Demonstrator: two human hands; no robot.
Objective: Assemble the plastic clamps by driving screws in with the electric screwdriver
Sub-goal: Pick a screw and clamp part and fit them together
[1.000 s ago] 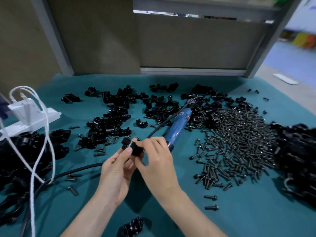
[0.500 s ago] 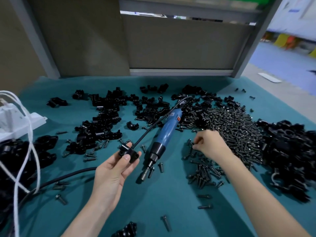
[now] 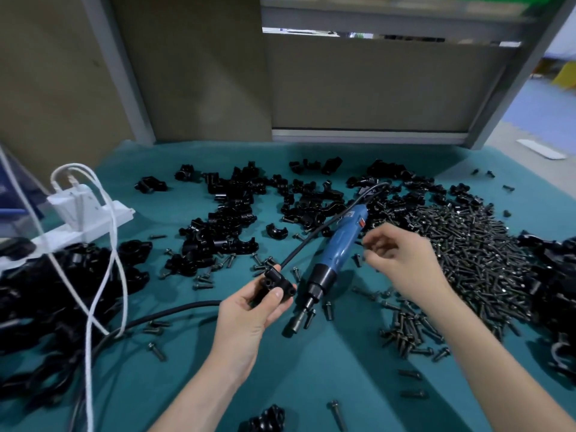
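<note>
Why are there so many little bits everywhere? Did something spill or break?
Nothing looks broken. Screws lie in a loose heap on the right, with strays scattered over the green mat. The electric screwdriver lies on its side between the hands, and the left hand holds one clamp.

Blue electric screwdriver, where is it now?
Head view, centre: the blue electric screwdriver lies on the teal cloth between the left hand, holding a black plastic clamp, and the right hand.

Black clamp [image 3: 276,283] held up beside the blue screwdriver [image 3: 338,247] (lying flat), screw [image 3: 363,244] pinched.
</note>
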